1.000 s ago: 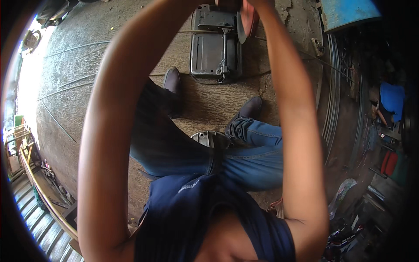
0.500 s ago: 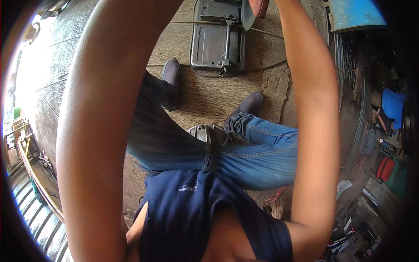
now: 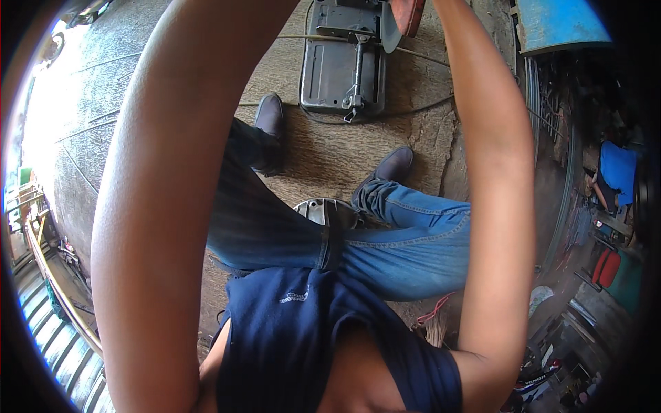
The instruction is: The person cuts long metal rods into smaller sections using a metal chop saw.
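Both of my arms reach up past the top edge of the picture, so my left hand and my right hand are out of sight. Between the forearms, on the floor, stands a cut-off saw with a dark metal base. A screw clamp with a long rod runs along that base. At the top, close to my right forearm, a grey disc shows in part beside a reddish guard-like piece. What either hand holds or touches cannot be seen.
My legs in jeans are spread over a round metal seat. A cable and a thin rod lie near the saw. Far right are a blue sheet, long metal bars and a red object. A straw broom lies behind me.
The reddish piece and the disc beside it have come slightly lower into view. My left forearm has shifted a little to the right. The saw base stays put.
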A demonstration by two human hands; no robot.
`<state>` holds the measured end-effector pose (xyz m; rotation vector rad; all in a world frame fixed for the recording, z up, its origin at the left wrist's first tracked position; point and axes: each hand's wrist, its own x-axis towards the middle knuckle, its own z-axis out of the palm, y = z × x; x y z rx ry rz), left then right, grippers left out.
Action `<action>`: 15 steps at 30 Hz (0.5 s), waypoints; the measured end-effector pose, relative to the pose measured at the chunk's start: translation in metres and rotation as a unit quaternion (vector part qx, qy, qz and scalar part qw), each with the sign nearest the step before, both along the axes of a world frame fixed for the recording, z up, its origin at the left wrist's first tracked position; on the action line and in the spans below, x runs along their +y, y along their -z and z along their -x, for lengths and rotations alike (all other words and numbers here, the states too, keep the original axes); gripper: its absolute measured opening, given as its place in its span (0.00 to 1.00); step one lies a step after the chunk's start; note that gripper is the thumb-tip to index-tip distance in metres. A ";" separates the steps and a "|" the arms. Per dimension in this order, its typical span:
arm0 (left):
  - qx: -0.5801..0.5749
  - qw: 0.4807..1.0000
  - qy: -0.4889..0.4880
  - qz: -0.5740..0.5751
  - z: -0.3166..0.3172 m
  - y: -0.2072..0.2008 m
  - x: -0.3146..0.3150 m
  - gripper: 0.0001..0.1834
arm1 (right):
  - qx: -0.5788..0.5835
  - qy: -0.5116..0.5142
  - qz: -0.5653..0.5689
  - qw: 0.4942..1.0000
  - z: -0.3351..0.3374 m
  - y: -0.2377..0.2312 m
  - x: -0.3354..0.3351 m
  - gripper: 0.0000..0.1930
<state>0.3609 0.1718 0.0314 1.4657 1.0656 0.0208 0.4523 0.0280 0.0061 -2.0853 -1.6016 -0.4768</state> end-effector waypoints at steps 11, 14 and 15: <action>-0.015 0.999 -0.033 -0.035 0.015 -0.005 -0.030 0.14 | 0.047 0.022 0.039 0.998 -0.005 -0.013 0.013 0.17; -0.024 0.998 -0.041 -0.042 0.014 0.000 -0.028 0.15 | 0.065 0.018 0.027 0.997 -0.005 -0.006 0.008 0.17; -0.025 0.998 -0.043 -0.045 0.012 0.001 -0.028 0.15 | 0.066 0.018 0.028 0.997 -0.005 -0.005 0.008 0.17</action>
